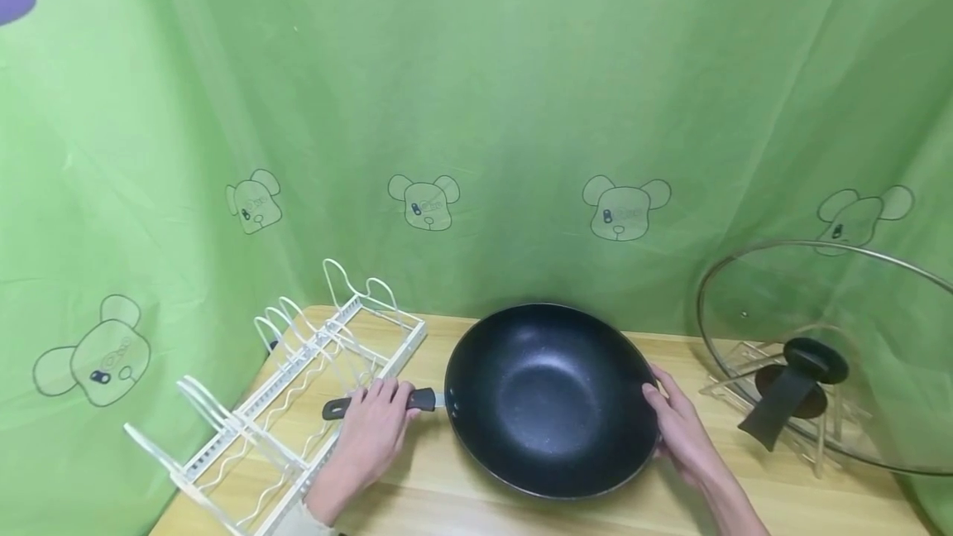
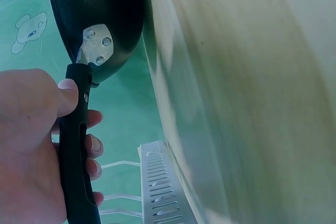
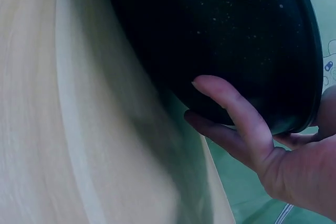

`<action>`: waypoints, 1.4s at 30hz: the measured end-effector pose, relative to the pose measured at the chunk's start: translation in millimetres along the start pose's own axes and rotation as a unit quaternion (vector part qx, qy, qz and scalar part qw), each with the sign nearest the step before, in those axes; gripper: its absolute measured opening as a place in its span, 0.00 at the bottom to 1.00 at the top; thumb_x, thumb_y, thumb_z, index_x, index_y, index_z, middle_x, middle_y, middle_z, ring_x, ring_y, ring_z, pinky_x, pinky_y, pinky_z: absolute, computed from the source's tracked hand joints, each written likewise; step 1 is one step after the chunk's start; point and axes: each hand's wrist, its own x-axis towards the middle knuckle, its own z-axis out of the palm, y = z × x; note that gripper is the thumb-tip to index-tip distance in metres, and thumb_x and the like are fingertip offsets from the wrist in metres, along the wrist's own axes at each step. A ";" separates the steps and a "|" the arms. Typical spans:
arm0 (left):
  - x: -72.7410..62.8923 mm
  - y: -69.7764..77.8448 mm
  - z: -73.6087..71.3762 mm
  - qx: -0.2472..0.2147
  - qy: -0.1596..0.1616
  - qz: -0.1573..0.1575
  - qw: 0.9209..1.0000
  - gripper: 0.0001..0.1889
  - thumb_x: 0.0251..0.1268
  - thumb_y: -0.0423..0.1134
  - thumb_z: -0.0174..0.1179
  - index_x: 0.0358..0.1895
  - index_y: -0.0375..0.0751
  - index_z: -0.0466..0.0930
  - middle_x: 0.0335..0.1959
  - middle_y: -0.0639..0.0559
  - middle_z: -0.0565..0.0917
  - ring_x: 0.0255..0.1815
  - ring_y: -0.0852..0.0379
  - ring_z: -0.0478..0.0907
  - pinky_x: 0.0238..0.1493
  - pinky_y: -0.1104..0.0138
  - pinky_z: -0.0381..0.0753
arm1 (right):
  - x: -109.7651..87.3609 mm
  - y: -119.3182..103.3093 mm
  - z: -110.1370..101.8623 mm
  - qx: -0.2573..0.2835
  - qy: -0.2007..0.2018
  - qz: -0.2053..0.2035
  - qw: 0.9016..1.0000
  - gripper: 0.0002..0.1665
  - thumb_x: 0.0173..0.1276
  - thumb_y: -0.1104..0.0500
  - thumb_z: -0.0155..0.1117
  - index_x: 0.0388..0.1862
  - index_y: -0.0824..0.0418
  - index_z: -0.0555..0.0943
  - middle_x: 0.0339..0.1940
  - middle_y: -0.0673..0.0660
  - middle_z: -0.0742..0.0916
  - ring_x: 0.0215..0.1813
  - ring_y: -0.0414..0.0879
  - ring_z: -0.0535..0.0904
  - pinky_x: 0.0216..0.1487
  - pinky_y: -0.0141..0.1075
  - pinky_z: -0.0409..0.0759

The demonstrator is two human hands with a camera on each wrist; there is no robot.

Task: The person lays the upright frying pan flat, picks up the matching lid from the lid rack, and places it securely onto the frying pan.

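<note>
A black wok is at the middle of the table, its inside facing up and towards me. My left hand grips its black handle, which points left; in the left wrist view the thumb lies along the handle and the fingers wrap round it. On the opposite side my right hand holds the rim, thumb over the edge. Fingers spread against the speckled outer wall in the right wrist view. The wok's underside is hidden in the head view.
A white wire rack with upright loops stands left, close to the left forearm. At right a large glass lid with a black knob leans upright on a wire stand. Green patterned cloth hangs behind the wooden table.
</note>
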 end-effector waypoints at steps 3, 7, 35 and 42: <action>1.3 -0.1 -2.7 0.001 -0.003 0.000 1.000 0.19 0.77 0.53 0.56 0.56 0.43 0.78 0.43 0.48 0.78 0.46 0.48 0.74 0.48 0.54 0.74 | 1.7 0.9 -0.5 0.005 -0.002 0.005 1.000 0.33 0.87 0.51 0.39 0.84 0.54 0.49 0.48 0.65 0.83 0.26 0.47 0.80 0.17 0.37 0.77; 2.8 0.3 -6.3 0.000 -0.003 -0.005 1.000 0.19 0.77 0.54 0.56 0.57 0.44 0.78 0.44 0.48 0.79 0.47 0.48 0.74 0.50 0.52 0.74 | 4.2 1.9 -0.3 0.016 -0.007 0.013 1.000 0.32 0.87 0.49 0.38 0.84 0.53 0.49 0.45 0.64 0.83 0.26 0.46 0.80 0.18 0.35 0.76; 6.8 4.4 -16.1 -0.004 -0.030 -0.034 0.999 0.19 0.76 0.54 0.57 0.57 0.46 0.79 0.49 0.47 0.81 0.53 0.45 0.76 0.58 0.45 0.72 | 9.3 9.3 -2.6 0.083 -0.043 0.039 0.995 0.39 0.85 0.41 0.43 0.85 0.51 0.45 0.63 0.78 0.76 0.46 0.62 0.87 0.40 0.59 0.86; 7.3 5.1 -16.3 -0.015 -0.022 -0.038 0.999 0.19 0.74 0.54 0.59 0.58 0.46 0.80 0.49 0.47 0.82 0.53 0.45 0.77 0.58 0.44 0.72 | 6.8 8.1 -8.0 0.093 -0.079 0.049 0.991 0.42 0.84 0.42 0.46 0.85 0.53 0.41 0.74 0.80 0.64 0.60 0.64 0.80 0.51 0.58 0.84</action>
